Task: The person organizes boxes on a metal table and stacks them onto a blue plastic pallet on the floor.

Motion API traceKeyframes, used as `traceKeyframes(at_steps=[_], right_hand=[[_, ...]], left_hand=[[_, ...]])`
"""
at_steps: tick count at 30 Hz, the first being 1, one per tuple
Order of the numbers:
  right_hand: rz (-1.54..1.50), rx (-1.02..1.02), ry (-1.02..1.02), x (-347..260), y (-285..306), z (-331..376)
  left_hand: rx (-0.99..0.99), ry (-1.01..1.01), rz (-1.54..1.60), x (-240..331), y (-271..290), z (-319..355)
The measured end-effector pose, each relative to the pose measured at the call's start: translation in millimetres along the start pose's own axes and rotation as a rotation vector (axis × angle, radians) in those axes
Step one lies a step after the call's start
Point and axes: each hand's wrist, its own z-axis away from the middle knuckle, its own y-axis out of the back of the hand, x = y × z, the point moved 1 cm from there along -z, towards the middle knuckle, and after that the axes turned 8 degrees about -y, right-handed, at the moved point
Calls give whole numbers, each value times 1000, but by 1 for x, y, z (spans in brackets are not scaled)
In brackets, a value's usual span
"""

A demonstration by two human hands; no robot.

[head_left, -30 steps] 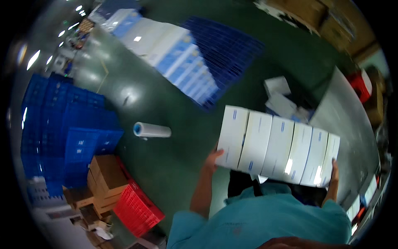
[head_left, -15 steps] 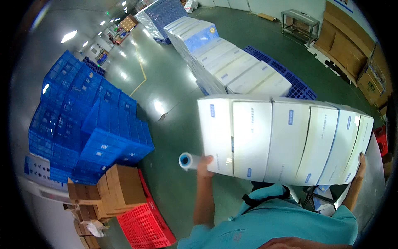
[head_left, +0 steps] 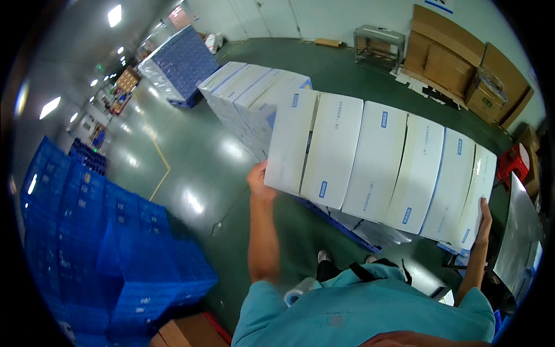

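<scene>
A row of several white boxes with small blue labels is squeezed end to end between my two hands. My left hand presses on the left end of the row, its fingers partly hidden behind the end box. At the opposite end, my right hand lies against the last box. The row hangs over a blue pallet, hiding part of the white box stack beyond it. Close to my body, a roll of clear film shows beside my shirt.
Blue crates stand stacked at left, with a brown carton near them. A wrapped blue stack is farther back. Flattened cardboard leans by the wall near a metal stand. On the right are a red stool and a metal tabletop.
The row of boxes has moved farther from my body, over the pallet and nearer the white stack. My arms reach farther forward, and my view has shifted to the right.
</scene>
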Motion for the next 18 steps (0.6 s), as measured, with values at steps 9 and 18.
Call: traceKeyframes(at_steps=[9,18], right_hand=[[-215,150,-18,62,-75,24],[-259,215,-24,67,-80,17]], left_hand=[[153,-267,-165,-51,0,-71],[163,-322,-542,-70,-10,-97]])
